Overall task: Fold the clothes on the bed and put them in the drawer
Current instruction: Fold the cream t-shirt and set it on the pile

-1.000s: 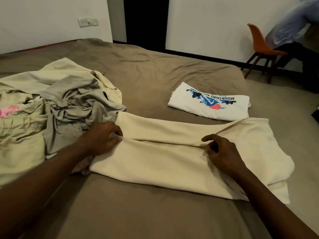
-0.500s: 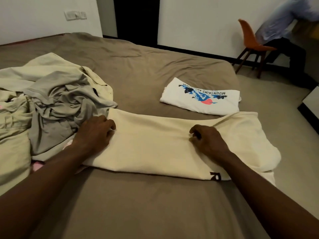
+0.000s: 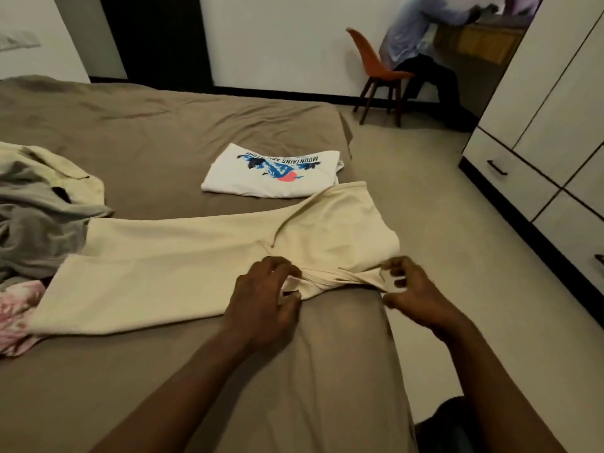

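cream garment (image 3: 183, 263) pinched at near edge
hem is clamped in curled fingers of left hand (image 3: 264, 289) and right hand (image 3: 410, 286); if pulled unevenly, folds could be skewed.

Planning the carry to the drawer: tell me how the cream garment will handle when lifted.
Likely floppy: the cream garment bunches into folds where the left grip pinches it. Probably light, lying thin and flat. Its end overhangs the bed edge, so it may slide off.
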`<state>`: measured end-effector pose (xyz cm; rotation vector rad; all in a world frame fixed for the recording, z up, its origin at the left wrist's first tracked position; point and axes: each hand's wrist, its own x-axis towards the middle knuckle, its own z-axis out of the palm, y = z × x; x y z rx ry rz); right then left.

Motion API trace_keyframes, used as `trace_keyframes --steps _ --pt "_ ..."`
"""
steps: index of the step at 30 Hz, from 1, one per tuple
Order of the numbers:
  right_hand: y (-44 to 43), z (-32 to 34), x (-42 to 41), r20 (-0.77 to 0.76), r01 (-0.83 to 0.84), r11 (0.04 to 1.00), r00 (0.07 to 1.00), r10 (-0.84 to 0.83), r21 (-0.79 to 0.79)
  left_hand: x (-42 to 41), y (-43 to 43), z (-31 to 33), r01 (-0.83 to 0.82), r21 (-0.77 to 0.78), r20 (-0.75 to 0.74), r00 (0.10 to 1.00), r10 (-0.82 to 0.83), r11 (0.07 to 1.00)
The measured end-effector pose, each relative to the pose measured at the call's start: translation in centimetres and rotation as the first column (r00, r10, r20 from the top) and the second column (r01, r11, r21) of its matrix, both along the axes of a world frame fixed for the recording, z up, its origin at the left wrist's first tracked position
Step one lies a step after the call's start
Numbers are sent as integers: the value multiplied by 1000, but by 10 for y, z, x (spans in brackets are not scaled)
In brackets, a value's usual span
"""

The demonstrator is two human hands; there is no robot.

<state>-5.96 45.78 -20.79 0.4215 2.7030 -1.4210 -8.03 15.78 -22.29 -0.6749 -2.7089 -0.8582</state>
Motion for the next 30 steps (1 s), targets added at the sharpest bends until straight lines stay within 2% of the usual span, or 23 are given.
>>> trace_keyframes --steps 2,4,6,9,10,12,14,15,17,18,20,21,24,28,30 --pt "8 -9 2 94 -163 971 985 148 176 -4 22 -5 -30 -10 59 998 31 999" --pt "11 -12 -3 -18 -110 960 993 119 256 -7 34 -8 -82 -9 75 994 83 997" --pt "17 -6 -8 -109 -47 980 992 69 195 -9 41 -8 -115 -19 61 991 116 993" --pt "26 -3 -16 -172 -62 988 981 85 138 -13 38 -9 -94 -56 26 995 95 994" --pt "28 0 -18 -245 -32 996 968 51 81 -15 36 -9 -76 -58 19 997 77 995" --pt "32 8 -25 -426 24 984 899 -99 -178 -20 35 -8 -36 -39 31 999 37 999" --pt "30 19 -35 -491 42 904 828 -270 -426 -24 33 -6 -19 -30 43 999 20 999" --pt "29 21 -41 -483 91 888 812 -328 -450 -26 33 -4 -16 -24 50 999 17 1000" --pt "30 17 -53 -365 295 906 842 -397 -303 -28 33 -2 -15 -15 81 997 16 1000" --pt "33 15 -55 -229 368 899 878 -419 -237 -29 34 0 -16 -19 100 995 18 1000" --pt "34 18 -52 57 367 860 926 -372 -355 -30 35 1 -11 -41 127 992 16 999" --pt "35 18 -50 134 335 853 942 -307 -400 -31 36 2 -11 -43 137 990 17 999" --pt "34 14 -44 190 258 888 962 -198 -380 -35 44 11 -36 12 159 987 33 999" --pt "36 12 -48 307 322 852 930 -203 -412 -40 52 23 -68 49 241 969 54 996" --pt "39 16 -48 419 320 839 899 -124 -439 -41 49 27 -74 50 309 949 55 996"
